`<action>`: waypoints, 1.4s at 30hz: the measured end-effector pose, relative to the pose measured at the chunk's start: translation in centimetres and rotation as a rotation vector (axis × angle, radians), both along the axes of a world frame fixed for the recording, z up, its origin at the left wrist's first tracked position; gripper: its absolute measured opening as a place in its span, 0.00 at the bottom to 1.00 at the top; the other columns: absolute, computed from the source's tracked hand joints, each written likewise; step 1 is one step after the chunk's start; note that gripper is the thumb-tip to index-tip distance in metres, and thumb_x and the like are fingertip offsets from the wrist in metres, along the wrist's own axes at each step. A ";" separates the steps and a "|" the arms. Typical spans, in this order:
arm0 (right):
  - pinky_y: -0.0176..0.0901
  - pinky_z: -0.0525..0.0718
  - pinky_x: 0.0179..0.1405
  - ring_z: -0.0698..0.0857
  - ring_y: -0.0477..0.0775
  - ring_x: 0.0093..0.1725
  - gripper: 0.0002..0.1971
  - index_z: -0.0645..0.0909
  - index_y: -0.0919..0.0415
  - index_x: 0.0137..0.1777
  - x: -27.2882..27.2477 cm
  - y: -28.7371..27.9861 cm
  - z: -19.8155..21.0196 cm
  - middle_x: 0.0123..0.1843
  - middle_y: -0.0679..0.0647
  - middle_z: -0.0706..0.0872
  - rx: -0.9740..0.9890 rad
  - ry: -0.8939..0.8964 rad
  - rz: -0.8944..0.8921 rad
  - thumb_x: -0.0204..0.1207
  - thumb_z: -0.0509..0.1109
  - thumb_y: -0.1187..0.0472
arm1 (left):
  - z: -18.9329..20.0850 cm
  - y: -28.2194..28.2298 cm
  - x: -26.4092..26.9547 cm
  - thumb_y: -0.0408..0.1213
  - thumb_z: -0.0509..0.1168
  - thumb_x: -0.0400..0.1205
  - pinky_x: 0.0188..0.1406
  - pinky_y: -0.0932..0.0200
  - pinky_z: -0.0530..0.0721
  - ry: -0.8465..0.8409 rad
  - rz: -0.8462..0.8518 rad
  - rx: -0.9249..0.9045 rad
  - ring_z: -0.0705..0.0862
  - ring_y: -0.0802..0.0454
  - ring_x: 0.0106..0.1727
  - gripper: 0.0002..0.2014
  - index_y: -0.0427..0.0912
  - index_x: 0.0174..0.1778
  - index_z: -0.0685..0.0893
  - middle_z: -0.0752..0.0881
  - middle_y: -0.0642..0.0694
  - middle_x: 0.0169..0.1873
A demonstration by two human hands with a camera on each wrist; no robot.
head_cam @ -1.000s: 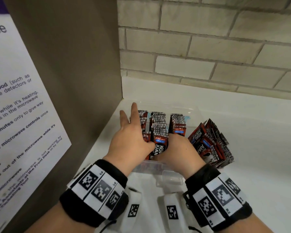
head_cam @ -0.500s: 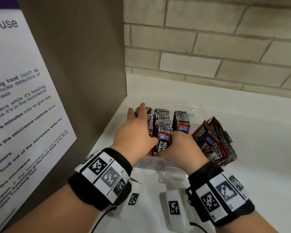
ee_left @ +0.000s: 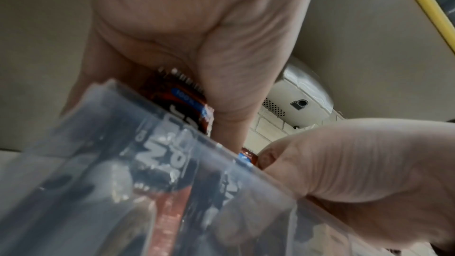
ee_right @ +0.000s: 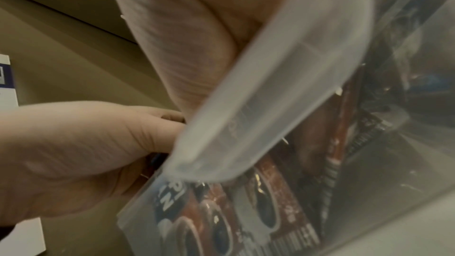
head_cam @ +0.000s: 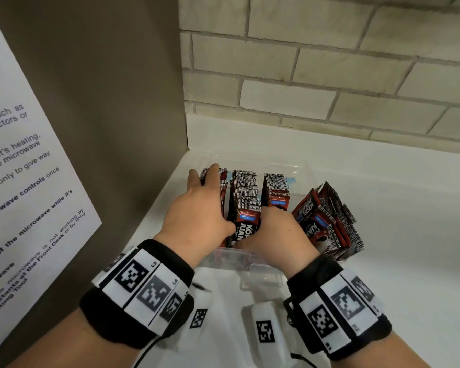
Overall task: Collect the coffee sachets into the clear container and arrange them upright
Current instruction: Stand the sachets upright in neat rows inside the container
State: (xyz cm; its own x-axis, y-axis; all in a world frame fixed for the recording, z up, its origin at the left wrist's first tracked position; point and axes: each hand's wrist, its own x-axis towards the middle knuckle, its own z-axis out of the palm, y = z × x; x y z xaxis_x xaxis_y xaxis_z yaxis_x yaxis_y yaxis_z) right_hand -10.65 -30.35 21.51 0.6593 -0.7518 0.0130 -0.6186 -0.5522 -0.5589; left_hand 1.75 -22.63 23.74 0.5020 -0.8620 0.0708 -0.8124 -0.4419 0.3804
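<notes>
Your left hand point(head_cam: 197, 208) lies flat over the left row of sachets point(head_cam: 246, 197) in the container point(head_cam: 231, 258), fingers straight and reaching to the far end, thumb against the front packet of the middle row. Your right hand point(head_cam: 276, 235) is at the near end of the container, fingers curled down behind the front sachet; whether they grip it, I cannot tell. The sachets stand upright in three rows inside the container, which sits on the white worktop point(head_cam: 396, 261) in the corner between the brown panel point(head_cam: 104, 102) and the brick wall point(head_cam: 329, 62). A loose bundle point(head_cam: 327, 221) of more sachets leans just outside the container's right wall, tilted. A notice point(head_cam: 24, 181) hangs on the panel at left.
</notes>
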 end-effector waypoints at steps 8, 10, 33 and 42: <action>0.39 0.79 0.36 0.84 0.52 0.42 0.09 0.83 0.60 0.44 0.1 -0.1 0.0 0.40 0.52 0.85 -0.009 0.011 0.006 0.66 0.77 0.58 | -0.3 -0.7 -0.5 0.48 0.72 0.71 0.39 0.53 0.78 -0.089 0.056 0.102 0.85 0.32 0.55 0.50 0.52 0.83 0.46 0.58 0.30 0.80; 0.38 0.79 0.36 0.84 0.52 0.42 0.10 0.83 0.61 0.43 0.0 -0.1 0.1 0.40 0.53 0.85 -0.016 0.017 0.005 0.66 0.77 0.57 | -0.2 -0.7 -0.4 0.48 0.72 0.73 0.45 0.51 0.81 -0.081 0.054 0.133 0.84 0.31 0.58 0.51 0.52 0.83 0.44 0.56 0.29 0.81; 0.43 0.85 0.44 0.85 0.52 0.46 0.13 0.84 0.59 0.48 0.0 0.1 0.3 0.44 0.52 0.86 0.000 0.016 0.006 0.66 0.76 0.56 | 3.0 1.0 -0.7 0.54 0.72 0.70 0.65 0.47 0.75 -0.015 -0.041 0.104 0.69 0.35 0.76 0.52 0.58 0.84 0.46 0.55 0.41 0.83; 0.41 0.84 0.41 0.85 0.52 0.43 0.12 0.84 0.62 0.45 -0.2 0.4 0.8 0.42 0.53 0.87 0.009 0.022 -0.008 0.66 0.78 0.56 | 4.6 0.1 1.2 0.40 0.63 0.82 0.48 0.59 0.71 0.018 0.051 -0.267 0.81 0.46 0.55 0.14 0.50 0.63 0.82 0.83 0.46 0.57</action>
